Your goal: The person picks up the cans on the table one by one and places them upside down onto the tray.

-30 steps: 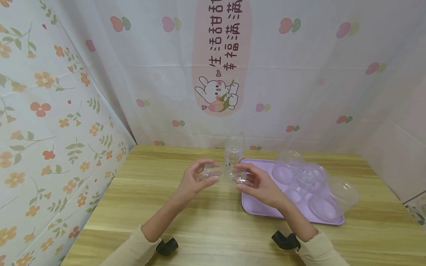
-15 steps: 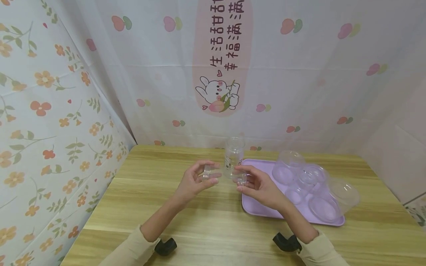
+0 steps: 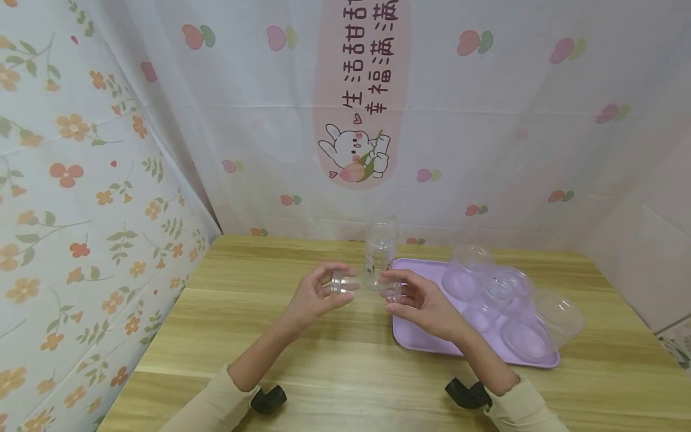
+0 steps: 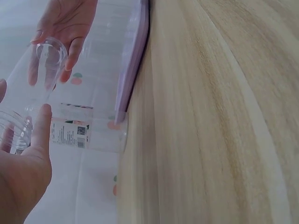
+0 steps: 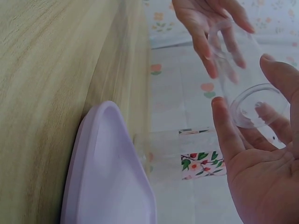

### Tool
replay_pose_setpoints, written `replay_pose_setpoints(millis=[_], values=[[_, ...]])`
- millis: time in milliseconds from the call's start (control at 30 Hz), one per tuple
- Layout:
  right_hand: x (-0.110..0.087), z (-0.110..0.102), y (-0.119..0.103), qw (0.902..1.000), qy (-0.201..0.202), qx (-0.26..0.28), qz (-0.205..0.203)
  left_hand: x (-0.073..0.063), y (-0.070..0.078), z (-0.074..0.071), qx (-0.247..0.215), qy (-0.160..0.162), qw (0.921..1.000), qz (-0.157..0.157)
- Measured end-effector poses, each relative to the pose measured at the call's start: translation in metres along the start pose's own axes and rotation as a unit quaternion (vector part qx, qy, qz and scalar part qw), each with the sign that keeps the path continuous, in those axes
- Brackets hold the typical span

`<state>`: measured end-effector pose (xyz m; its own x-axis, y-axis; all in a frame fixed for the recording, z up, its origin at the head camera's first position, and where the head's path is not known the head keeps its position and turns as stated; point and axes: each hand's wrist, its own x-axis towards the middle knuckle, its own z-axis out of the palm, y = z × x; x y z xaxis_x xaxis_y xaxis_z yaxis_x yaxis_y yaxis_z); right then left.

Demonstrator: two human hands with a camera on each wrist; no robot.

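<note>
A clear plastic jar [image 3: 345, 283] lies sideways in the air between both hands, over the middle of the table. My left hand [image 3: 315, 294] holds its threaded neck end, thumb below and fingers above. At the other end my right hand [image 3: 423, 300] grips the round base, its thumb and fingers spread around it. The left wrist view shows the neck's screw threads close to my left palm; the right wrist view shows the base ring [image 5: 259, 105] by my right fingers. Just behind the hands a second clear jar [image 3: 381, 255] stands upright, bearing a printed label [image 5: 203, 165].
A lilac tray [image 3: 418, 342] lies to the right, partly beneath my right hand, with several clear plastic cups or jars [image 3: 558, 312] on it. A patterned curtain [image 3: 259, 150] hangs behind the wooden table [image 3: 216, 336], and a flowered one [image 3: 65, 240] at the left.
Both hands keep their hold and have dropped only very slightly in the head view. Glints on the held jar have shifted. The tray and standing jar stay put.
</note>
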<state>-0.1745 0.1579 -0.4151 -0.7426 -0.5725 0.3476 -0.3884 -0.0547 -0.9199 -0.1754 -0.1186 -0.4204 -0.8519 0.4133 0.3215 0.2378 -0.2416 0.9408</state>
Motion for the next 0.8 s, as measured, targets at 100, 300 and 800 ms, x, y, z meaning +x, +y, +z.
replay_pose_setpoints(millis=[100,300,800], values=[[0.0,-0.001,0.001,1.0,-0.004,-0.007,-0.004,-0.001,0.0,-0.001,0.006,-0.003,1.0,-0.003],[0.0,-0.003,-0.001,0.9998,-0.009,-0.017,-0.002,-0.001,0.0,-0.005,0.036,-0.02,0.9991,0.004],[-0.004,-0.013,-0.005,0.9976,-0.015,-0.067,0.004,0.0,-0.002,-0.009,0.054,-0.076,0.9957,-0.008]])
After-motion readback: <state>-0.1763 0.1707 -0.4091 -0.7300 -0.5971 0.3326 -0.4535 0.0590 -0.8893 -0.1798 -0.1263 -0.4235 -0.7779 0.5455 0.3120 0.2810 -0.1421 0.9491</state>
